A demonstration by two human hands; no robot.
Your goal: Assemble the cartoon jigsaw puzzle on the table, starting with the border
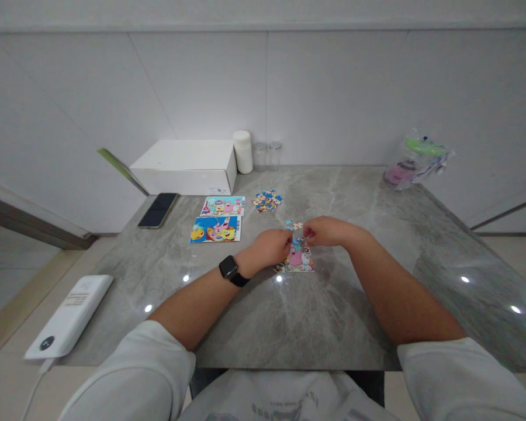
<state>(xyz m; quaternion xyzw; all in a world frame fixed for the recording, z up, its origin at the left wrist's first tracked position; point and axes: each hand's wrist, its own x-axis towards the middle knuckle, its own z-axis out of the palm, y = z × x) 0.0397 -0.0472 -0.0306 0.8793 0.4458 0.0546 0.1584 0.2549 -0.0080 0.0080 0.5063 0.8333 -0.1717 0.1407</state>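
A partly joined jigsaw puzzle (296, 260) with pink cartoon figures lies on the grey table in front of me. My left hand (272, 247), a black watch on its wrist, is closed with its fingertips at the puzzle's upper left edge. What those fingers hold, if anything, is hidden. From the other side my right hand (323, 231) pinches a small puzzle piece at the upper right of the puzzle. A few loose puzzle pieces (294, 225) lie just beyond, between the hands. Farther back sits a heap of puzzle pieces (267, 200).
Two cartoon picture cards (217, 229) lie left of the heap, near a phone (158, 210). Along the wall stand a white box (184, 166), a white bottle (243, 152) and two clear jars (267, 156). A plastic bag (416, 161) is back right, a white power bank (72, 316) front left.
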